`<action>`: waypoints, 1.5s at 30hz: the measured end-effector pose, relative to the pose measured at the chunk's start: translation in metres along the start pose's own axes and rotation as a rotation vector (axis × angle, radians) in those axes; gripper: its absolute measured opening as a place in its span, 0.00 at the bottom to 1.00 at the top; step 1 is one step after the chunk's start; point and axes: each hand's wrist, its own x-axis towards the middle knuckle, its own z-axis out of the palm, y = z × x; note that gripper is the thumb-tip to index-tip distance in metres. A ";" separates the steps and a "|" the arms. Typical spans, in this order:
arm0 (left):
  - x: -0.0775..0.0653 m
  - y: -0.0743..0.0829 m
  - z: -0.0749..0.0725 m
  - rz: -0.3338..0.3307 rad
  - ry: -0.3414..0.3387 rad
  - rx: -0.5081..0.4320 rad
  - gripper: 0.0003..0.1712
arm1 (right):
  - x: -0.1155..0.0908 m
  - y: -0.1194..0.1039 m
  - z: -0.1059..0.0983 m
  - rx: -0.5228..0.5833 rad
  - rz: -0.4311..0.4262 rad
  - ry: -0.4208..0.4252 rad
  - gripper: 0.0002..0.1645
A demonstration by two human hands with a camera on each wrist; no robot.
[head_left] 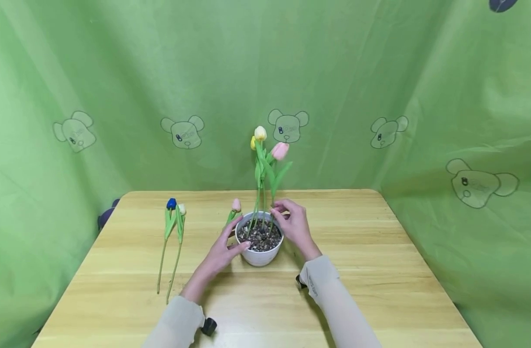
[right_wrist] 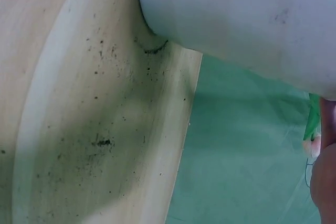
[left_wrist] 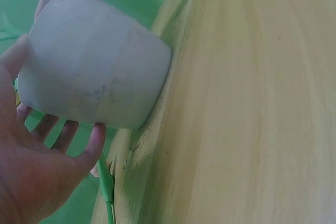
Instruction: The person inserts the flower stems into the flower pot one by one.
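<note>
A white flowerpot (head_left: 259,259) filled with dark soil stands on the table. My left hand (head_left: 220,252) grips its left side, thumb at the near rim and fingers along the wall, as the left wrist view (left_wrist: 37,166) also shows. With thumb and fingertips, my right hand (head_left: 294,225) pinches the stem of a pink tulip (head_left: 280,151) above the pot's right rim. A cream tulip (head_left: 260,133) and a yellow tulip (head_left: 252,143) rise upright from the soil beside it. In the right wrist view, the pot (right_wrist: 236,19) hides most of the right hand.
Left on the wooden table (head_left: 378,290) lie a blue tulip (head_left: 171,204) and a white tulip (head_left: 182,209), stems toward me. Another pink tulip (head_left: 236,205) shows behind the left hand. Soil crumbs (right_wrist: 104,142) dot the tabletop near the pot. Green curtains surround the table.
</note>
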 end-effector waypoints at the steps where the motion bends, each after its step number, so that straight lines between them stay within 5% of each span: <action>1: 0.000 0.000 0.000 -0.005 0.001 0.001 0.48 | 0.000 0.001 0.000 0.011 0.010 0.003 0.11; 16: -0.001 -0.004 -0.001 0.003 0.001 0.008 0.47 | -0.008 0.008 0.007 0.104 0.045 0.123 0.22; 34: -0.002 -0.001 0.000 -0.001 -0.001 -0.015 0.49 | -0.017 0.007 -0.007 0.185 0.147 0.062 0.26; 45: -0.002 -0.001 0.000 -0.014 0.002 -0.013 0.48 | -0.029 -0.003 -0.019 0.157 0.228 -0.061 0.27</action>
